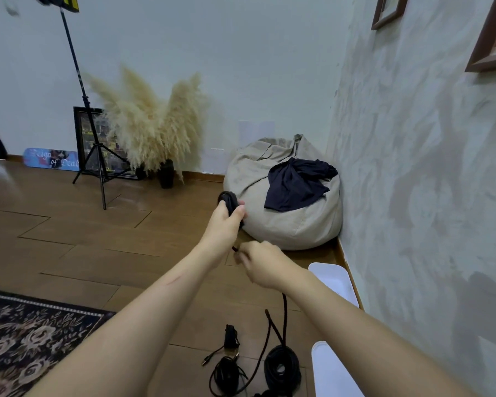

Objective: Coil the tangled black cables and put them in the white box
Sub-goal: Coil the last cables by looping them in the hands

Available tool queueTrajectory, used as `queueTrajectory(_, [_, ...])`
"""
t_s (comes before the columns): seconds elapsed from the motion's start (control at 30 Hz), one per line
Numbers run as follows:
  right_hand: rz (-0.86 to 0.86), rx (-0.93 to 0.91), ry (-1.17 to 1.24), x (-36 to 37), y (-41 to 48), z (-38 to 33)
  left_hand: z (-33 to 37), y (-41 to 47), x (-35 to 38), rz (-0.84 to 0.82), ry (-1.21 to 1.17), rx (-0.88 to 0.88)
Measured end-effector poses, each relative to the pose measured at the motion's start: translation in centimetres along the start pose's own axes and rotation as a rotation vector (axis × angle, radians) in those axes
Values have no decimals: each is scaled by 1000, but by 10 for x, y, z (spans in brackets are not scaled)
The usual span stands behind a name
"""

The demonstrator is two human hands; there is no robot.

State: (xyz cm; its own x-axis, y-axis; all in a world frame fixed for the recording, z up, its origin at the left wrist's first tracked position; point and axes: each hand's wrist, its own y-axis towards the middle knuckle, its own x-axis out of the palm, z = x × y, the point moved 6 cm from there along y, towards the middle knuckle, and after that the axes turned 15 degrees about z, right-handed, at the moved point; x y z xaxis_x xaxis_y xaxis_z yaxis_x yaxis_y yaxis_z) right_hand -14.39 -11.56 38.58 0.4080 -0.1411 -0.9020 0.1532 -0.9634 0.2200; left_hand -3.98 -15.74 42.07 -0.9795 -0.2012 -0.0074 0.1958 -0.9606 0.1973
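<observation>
My left hand [225,222] is raised in front of me and grips a small coil of black cable [229,201]. Just below it, my right hand [262,260] pinches the same cable's loose strand [235,249] near its end. More black cables [281,365] lie on the floor under my arms: one thick coil, a looser tangle [226,373] to its left, and a small black plug piece [231,336]. A braided strand [284,313] rises from the thick coil toward my right forearm. The white box [334,277] stands against the right wall, partly hidden by my right arm.
A white lid or second white piece [331,371] lies at the bottom right. A beige beanbag [292,222] with a dark cloth fills the corner. A light stand [98,156], pampas grass in a black vase [155,121] and a patterned rug [26,339] sit to the left.
</observation>
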Motion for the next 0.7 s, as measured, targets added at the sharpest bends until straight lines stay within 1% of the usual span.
queueTrajectory(0.03, [37,-17,-5,-7,1,-2,-1,4,-5,35,4,-4])
queueTrajectory(0.1, [47,-16,-11,-13,1,-2,-1,9,-10,61,-34,-26])
queueTrajectory(0.27, [5,43,-41,-12,1,9,2,6,-4,-1,-61,-7])
queueTrajectory(0.47, [2,77,-51,-11,1,18,3,3,-1,-54,-84,4])
queueTrajectory(0.57, [30,67,-10,-18,2,17,2,1,2,-69,46,92])
queueTrajectory(0.63, [49,38,20,-26,4,15,-2,2,4,-97,211,189])
queueTrajectory(0.7, [36,17,40,-34,6,17,-11,3,6,-140,380,250])
